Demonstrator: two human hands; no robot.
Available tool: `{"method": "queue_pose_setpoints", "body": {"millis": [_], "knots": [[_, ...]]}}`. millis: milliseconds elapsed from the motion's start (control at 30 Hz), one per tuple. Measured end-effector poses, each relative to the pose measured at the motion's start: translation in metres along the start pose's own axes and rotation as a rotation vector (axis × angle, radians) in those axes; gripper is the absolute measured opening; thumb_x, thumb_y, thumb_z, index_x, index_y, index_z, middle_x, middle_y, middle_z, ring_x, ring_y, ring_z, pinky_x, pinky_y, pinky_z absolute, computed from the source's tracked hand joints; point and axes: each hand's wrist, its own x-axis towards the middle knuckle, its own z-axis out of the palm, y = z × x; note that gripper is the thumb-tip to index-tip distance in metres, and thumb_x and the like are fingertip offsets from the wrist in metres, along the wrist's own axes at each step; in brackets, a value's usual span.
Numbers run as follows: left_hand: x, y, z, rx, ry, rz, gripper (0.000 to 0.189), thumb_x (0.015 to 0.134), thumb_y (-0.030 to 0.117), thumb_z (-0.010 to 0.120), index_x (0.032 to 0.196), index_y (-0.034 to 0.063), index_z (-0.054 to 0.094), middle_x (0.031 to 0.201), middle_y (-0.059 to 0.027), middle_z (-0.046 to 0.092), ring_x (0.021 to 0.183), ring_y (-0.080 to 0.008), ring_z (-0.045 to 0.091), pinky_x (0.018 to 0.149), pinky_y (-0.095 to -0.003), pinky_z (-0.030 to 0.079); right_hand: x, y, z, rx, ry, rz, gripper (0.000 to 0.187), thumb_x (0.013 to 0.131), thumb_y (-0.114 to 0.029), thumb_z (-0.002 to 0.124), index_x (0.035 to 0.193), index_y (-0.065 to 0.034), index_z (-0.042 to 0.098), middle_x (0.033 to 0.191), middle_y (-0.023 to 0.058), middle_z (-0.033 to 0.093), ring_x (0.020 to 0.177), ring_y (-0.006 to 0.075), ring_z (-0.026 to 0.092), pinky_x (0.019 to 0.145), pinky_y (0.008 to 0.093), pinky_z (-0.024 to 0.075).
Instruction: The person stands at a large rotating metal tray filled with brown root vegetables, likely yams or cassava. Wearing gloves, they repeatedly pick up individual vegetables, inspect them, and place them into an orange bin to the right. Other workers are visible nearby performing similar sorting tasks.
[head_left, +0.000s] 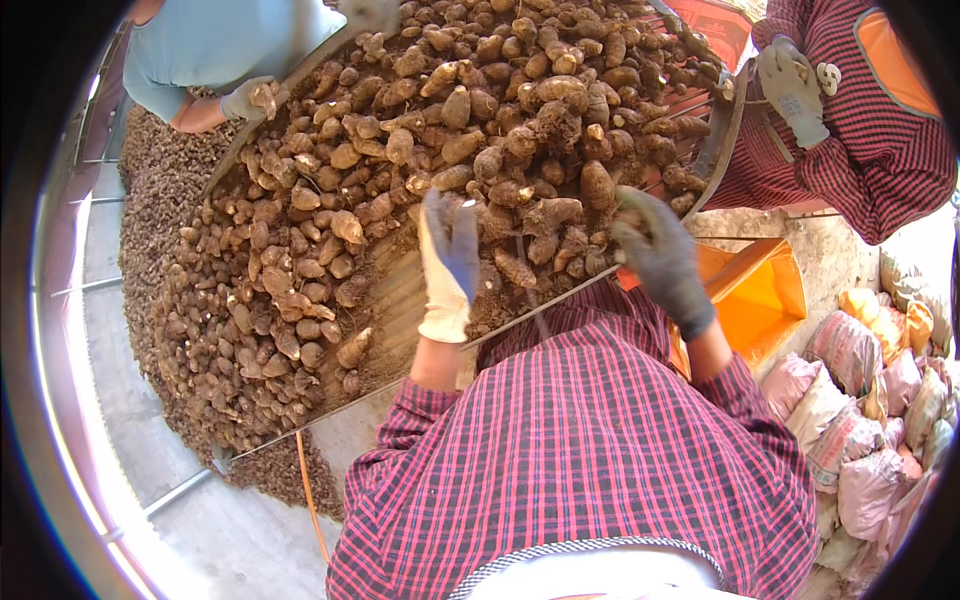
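Note:
Brown taro corms (457, 109) lie heaped on a sorting table (397, 289) before me. My left hand (448, 259), in a white knit glove with a blue coating, is over the table's near part, touching or just above the corms; whether it holds one is hidden. To its right, my right hand (660, 251), in a dark grey glove, is blurred at the near right edge. Its fingers are curled, and something brownish shows at the fingertips, too blurred to name surely.
An orange bag (769, 289) stands open by my right arm. Filled sacks (844, 349) are piled at right. A gloved co-worker (874, 142) is at the upper right, another (225, 52) at the upper left. Small corms (172, 161) cover the floor beyond the table.

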Motion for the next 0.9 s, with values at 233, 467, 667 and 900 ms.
{"method": "queue_pose_setpoints", "body": {"millis": [233,467,667,900], "knots": [[-0.013,-0.032,-0.047,0.121,0.132,-0.160,0.044,0.108,0.018,0.058,0.146,-0.0028,0.052,0.138,-0.0099,0.060,0.128,-0.0185,0.057,0.112,-0.0303,0.044,-0.103,0.116,-0.126,-0.766,0.002,0.514,0.032,0.092,-0.023,0.073,0.121,-0.0101,0.067,0.109,0.0125,0.071,0.099,0.0292,0.072,0.079,0.0418,0.0564],[-0.024,-0.007,0.014,0.147,0.078,0.009,0.034,0.103,0.007,0.061,0.137,-0.0005,0.060,0.131,-0.0124,0.063,0.122,-0.0219,0.062,0.107,-0.0345,0.049,-0.005,0.031,-0.033,-0.444,0.110,-0.238,0.050,0.098,-0.038,0.069,0.134,-0.0044,0.060,0.114,0.0162,0.069,0.107,0.0376,0.066,0.096,0.0437,0.0538],[-0.021,0.040,0.043,0.134,-0.059,0.038,0.031,0.103,0.006,0.060,0.133,-0.0014,0.063,0.128,-0.0110,0.066,0.117,-0.0192,0.064,0.104,-0.0315,0.049,0.088,0.044,0.048,-0.535,-0.161,-0.023,0.053,0.092,-0.047,0.073,0.115,-0.0019,0.058,0.106,0.0208,0.069,0.100,0.0399,0.069,0.093,0.0484,0.0541],[-0.014,0.043,0.018,-0.583,-0.439,-0.593,0.076,0.106,0.061,0.048,0.145,-0.0043,0.052,0.124,-0.0172,0.068,0.103,-0.0195,0.070,0.084,-0.0285,0.055,0.023,-0.001,-0.012,-0.062,-0.123,-0.277,0.058,0.081,-0.021,0.082,0.131,-0.0042,0.058,0.123,0.0213,0.060,0.109,0.0416,0.066,0.094,0.0495,0.0552]]}}
